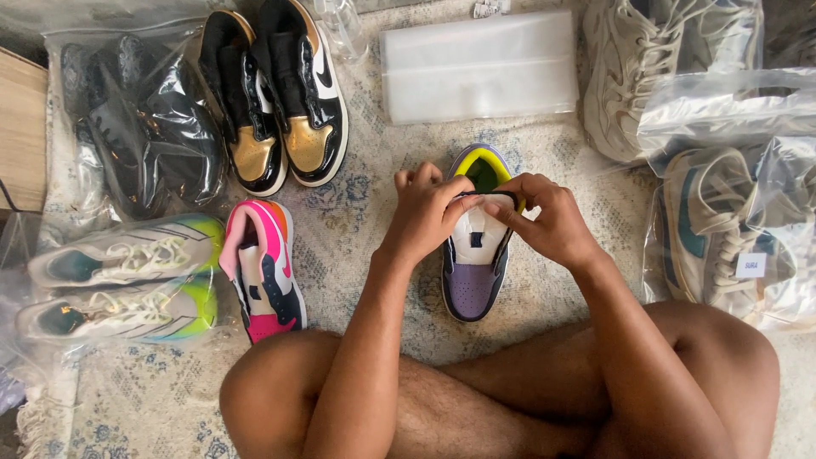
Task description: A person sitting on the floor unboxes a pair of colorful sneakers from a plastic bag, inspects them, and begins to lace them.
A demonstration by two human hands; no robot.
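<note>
You sit cross-legged on a pale patterned rug (365, 161) that carries everything here. Along its right edge lie clear plastic bags (731, 212) holding cream-and-teal sneakers, with a loose beige mesh sneaker (625, 76) above them toward the far right corner. At the far left corner a clear bag of glossy black shoes (144, 127) rests beside a pair of black, white and gold patent high-top sneakers (280, 93). Below that, on the left edge, a bagged pair of white, teal and neon-yellow running shoes (119, 276) lies just beside a single pink, navy and white high-top sneaker (259, 268). Near the far edge, in the middle, sits a flat stack of frosted clear plastic sheets (480, 64).

In the middle of the rug, just ahead of your crossed legs, stands the purple and white sneaker with the lime-green lining (476, 272), toe pointing toward you. Your left hand (425, 212) and right hand (548, 221) meet over its opening. The fingers of both hands are narrowed to a pinch on the top of the white tongue, left from the left side, right from the right, thumbs nearly touching each other.
</note>
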